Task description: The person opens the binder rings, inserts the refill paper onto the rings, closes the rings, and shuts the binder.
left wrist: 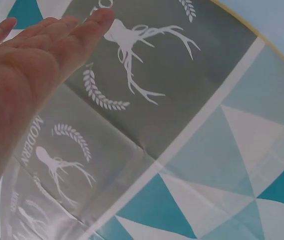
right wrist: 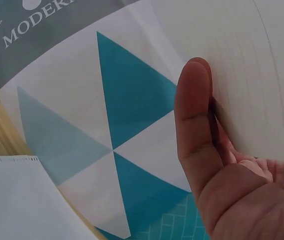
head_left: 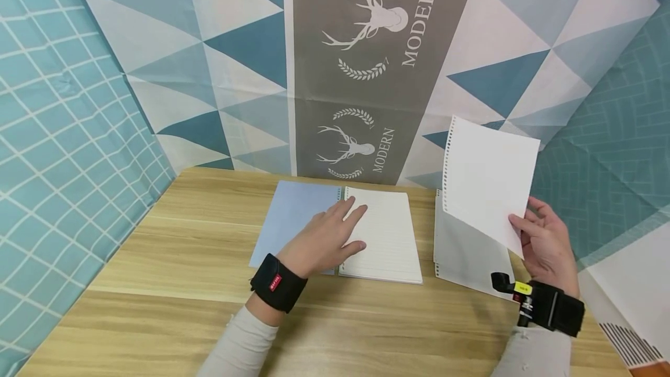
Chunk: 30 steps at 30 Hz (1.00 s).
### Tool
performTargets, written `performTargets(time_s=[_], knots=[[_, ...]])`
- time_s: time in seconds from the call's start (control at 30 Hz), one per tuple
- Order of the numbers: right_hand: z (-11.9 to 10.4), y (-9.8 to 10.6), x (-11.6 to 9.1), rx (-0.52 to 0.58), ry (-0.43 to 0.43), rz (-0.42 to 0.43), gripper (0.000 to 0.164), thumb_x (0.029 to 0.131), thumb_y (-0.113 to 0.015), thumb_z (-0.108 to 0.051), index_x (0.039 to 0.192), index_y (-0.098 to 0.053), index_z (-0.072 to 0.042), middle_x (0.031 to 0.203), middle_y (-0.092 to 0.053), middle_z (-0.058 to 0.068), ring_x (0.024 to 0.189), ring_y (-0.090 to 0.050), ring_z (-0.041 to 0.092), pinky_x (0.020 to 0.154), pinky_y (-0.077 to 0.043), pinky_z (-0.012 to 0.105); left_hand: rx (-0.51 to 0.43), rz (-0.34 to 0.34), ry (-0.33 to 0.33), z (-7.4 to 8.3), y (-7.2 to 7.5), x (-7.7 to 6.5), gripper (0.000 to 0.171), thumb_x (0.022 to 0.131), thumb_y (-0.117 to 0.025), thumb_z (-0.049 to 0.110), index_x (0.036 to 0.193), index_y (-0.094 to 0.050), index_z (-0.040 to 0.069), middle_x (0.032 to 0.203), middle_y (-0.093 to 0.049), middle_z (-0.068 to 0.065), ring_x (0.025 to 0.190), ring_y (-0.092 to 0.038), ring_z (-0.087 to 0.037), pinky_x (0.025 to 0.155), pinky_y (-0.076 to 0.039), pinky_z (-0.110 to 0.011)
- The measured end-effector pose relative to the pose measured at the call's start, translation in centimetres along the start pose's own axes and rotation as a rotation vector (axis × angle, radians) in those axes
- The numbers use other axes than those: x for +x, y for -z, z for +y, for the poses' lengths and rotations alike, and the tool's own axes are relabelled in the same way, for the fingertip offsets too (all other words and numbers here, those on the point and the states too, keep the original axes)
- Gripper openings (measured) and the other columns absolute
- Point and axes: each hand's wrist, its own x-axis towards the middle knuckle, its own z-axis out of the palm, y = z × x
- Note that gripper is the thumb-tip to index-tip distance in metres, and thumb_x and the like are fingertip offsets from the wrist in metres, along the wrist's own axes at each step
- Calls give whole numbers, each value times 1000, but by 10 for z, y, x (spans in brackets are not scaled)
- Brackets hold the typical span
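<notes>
the left hand (head_left: 325, 240), fingers spread, was over an open lined notebook (head_left: 387, 243); right of the notebook, the right hand's (head_left: 548, 243) thumb and fingers pinched a hole-edged sheet (head_left: 489, 179) above loose perforated paper (head_left: 471, 249); behind the notebook hung a deer-print backdrop (head_left: 314, 115).

The table (head_left: 173, 231) is light wood-grain, and there's a notebook (head_left: 378, 231) lying open under the left hand (head_left: 325, 234), lined page (head_left: 389, 252) off to that hand's right. Plus some loose sheets (head_left: 468, 258) overlapping, just left of the right hand (head_left: 547, 243).
</notes>
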Motion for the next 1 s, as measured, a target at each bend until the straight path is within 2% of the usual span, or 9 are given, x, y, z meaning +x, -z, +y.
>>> performTargets(time_s=[0.17, 0.37, 0.47, 0.57, 0.63, 1.0], knots=[[-1, -7, 1, -32, 32, 1, 66, 96, -55, 13, 148, -30, -20, 108, -79, 1, 88, -78, 16, 71, -62, 27, -31, 10, 27, -6, 5, -1, 71, 102, -59, 45, 159, -33, 12, 165, -31, -19, 153, -33, -35, 111, -45, -55], [-1, -14, 2, -25, 47, -49, 86, 96, -52, 16, 161, -14, -25, 113, -78, 3, 89, -78, 18, 72, -62, 28, -48, 10, 57, -11, 12, -2, 71, 102, -59, 44, 159, -32, 12, 166, -29, -18, 154, -30, -32, 112, -44, -57], [-2, -17, 1, -24, 40, -53, 79, 95, -54, 16, 160, -25, -20, 115, -77, 2, 91, -78, 16, 74, -61, 26, -58, 6, 69, -14, 14, -3, 72, 102, -58, 44, 160, -30, 12, 167, -28, -17, 155, -29, -33, 113, -43, -57], [-2, -20, 0, -61, 15, -26, 61, 95, -60, 10, 150, -47, -11, 121, -71, -2, 96, -76, 11, 79, -59, 22, -72, 8, 77, -16, 16, -4, 72, 102, -58, 44, 160, -30, 13, 167, -27, -17, 155, -28, -34, 114, -42, -58], [-2, -22, 0, -85, -1, -12, 52, 94, -64, 7, 144, -57, -8, 125, -65, -2, 99, -74, 9, 82, -58, 19, -82, 13, 79, -17, 16, -5, 71, 102, -58, 43, 160, -30, 12, 167, -28, -17, 155, -29, -34, 114, -41, -58], [0, -37, 2, -142, 7, -53, 50, 94, -64, 6, 143, -58, -5, 124, -64, 0, 99, -73, 9, 79, -58, 19, -115, 58, 79, -25, 20, -9, 71, 102, -60, 39, 159, -30, 11, 165, -31, -21, 153, -31, -37, 114, -40, -60]])
